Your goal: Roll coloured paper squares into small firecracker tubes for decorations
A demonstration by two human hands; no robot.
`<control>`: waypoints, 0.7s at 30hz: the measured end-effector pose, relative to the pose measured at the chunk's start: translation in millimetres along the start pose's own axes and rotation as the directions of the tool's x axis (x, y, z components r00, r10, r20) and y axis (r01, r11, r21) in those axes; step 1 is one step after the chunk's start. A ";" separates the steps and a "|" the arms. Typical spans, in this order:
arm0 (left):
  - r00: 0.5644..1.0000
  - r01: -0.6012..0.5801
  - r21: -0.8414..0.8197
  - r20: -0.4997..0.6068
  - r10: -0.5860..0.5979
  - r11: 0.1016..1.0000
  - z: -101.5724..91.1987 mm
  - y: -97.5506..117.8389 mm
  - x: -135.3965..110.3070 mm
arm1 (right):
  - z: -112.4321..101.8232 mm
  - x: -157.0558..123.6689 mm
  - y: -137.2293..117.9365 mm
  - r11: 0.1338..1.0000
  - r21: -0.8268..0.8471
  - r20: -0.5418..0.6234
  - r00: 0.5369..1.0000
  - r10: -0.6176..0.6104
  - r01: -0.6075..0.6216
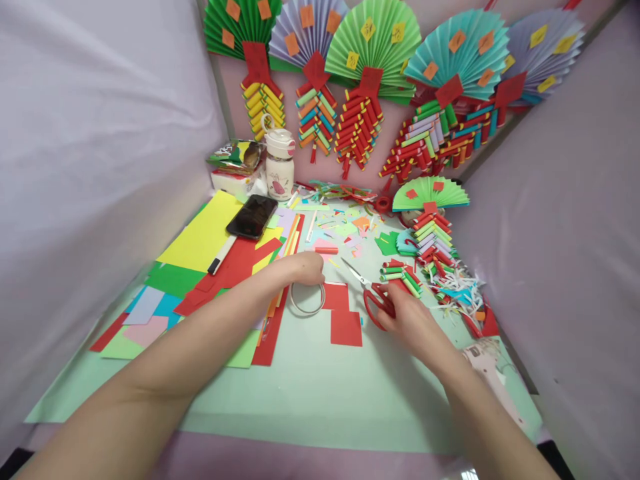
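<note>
My left hand point(307, 268) is closed, fingers curled down, at the upper edge of a thin pale roll of tape point(293, 303). Its fingertips are hidden, but the roll appears gripped there. Beside the roll lie overlapping red paper pieces point(346, 329), with a thin white strip along the upper edge of the farther one. My right hand point(407, 317) grips red-handled scissors point(373, 300), their blades pointing up and left over the table. A small red paper tube point(327, 251) rests just beyond my left hand.
Coloured paper sheets point(200, 233), a phone point(253, 217) and a marker point(223, 255) lie left. A bottle point(280, 167) stands behind. Rolled paper tubes point(403, 275), shreds point(460, 290) and a glue gun point(493, 377) are right. Paper fans point(375, 47) hang on the back wall.
</note>
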State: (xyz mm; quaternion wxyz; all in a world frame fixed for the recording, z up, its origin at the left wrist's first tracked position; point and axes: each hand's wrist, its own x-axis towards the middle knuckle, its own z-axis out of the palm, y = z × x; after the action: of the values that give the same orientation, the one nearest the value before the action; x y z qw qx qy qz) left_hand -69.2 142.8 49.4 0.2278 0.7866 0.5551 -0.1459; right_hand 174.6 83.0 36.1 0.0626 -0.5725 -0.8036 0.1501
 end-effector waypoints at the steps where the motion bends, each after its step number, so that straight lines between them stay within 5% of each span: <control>1: 1.000 -0.008 0.001 0.000 0.008 1.000 0.1 -0.4 0.1 | 3.8 -6.8 1.5 0.999 0.019 0.000 1.000 -0.031 0.031; 8: 1.000 -0.024 0.016 -0.002 0.024 1.000 1.1 -0.9 1.4 | 18.3 -29.1 -4.8 0.987 -0.116 -0.064 0.991 -0.120 0.112; 21: 1.000 -0.007 -0.006 -0.012 0.007 1.000 2.4 -1.4 3.1 | 30.4 -17.2 -20.1 0.978 -0.167 -0.070 0.988 -0.140 0.127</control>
State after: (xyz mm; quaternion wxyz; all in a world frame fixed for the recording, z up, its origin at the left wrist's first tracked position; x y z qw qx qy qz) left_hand -69.4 144.5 45.6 0.2273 0.7888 0.5540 -0.1386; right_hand 154.0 55.7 14.8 0.0586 -0.5260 -0.8466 0.0562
